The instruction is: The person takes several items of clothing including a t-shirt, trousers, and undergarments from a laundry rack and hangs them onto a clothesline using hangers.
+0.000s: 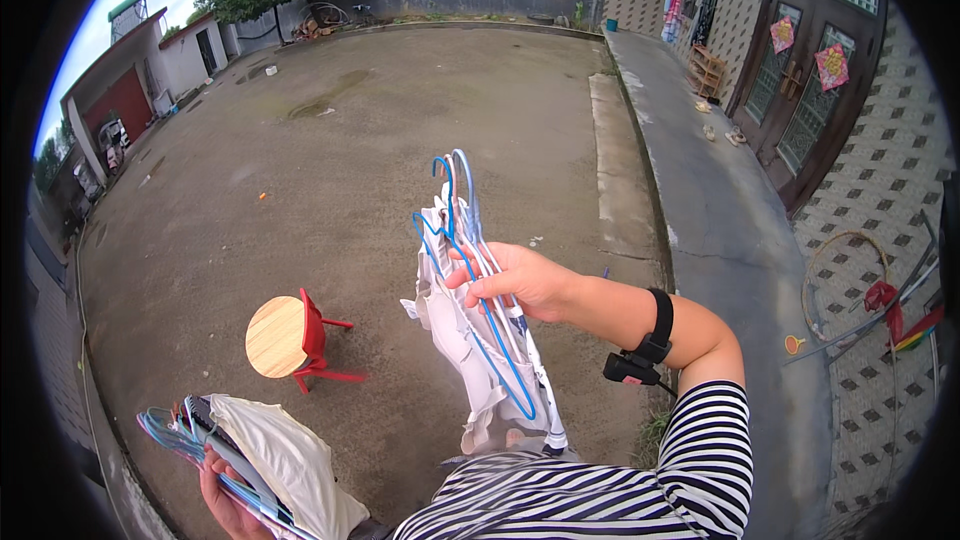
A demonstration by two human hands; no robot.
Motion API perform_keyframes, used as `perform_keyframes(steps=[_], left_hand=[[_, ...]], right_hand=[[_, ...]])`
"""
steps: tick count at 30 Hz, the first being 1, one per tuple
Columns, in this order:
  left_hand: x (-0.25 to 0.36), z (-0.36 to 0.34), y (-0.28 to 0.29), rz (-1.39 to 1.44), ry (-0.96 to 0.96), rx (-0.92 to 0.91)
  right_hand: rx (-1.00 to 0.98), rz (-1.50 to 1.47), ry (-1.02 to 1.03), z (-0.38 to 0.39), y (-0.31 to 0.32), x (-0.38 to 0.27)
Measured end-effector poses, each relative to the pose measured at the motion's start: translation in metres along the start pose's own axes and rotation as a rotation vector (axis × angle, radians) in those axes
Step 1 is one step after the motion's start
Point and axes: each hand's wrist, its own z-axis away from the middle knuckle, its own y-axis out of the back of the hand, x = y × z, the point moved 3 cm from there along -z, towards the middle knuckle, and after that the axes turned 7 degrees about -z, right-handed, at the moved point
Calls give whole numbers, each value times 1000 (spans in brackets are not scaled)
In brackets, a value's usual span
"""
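Observation:
My right hand (515, 283) is closed around several hangers in front of me. One of them is a bare-looking blue hanger (505, 365), and pale garments (455, 330) hang down beside it. The hooks stick up above my fingers. At the lower left my left hand (228, 502) grips a bundle of blue and dark hangers (180, 432). A cream-coloured garment (290, 460) drapes from that bundle and hides part of the hand. The two bundles are apart.
A stool with a round wooden seat (277, 337) and red legs stands on the concrete yard, left of centre. A raised walkway (720, 220) runs along the right, by a tiled wall and double door (805, 70). A coiled hose (848, 240) hangs at far right.

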Motion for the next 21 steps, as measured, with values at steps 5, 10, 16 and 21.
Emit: perform_keyframes(steps=[5, 10, 16, 21], left_hand=[[-56, -120, -21, -66, -13, 18], [-126, -239, -60, -16, 118, -81], [-231, -410, -90, -166, 187, -53], [-302, -542, -132, -343, 226, -27]], right_hand=[[263, -59, 51, 3, 127, -28], [486, -110, 131, -2, 237, -51], [752, -86, 183, -25, 372, -90], [927, -46, 225, -46, 448, -148]])
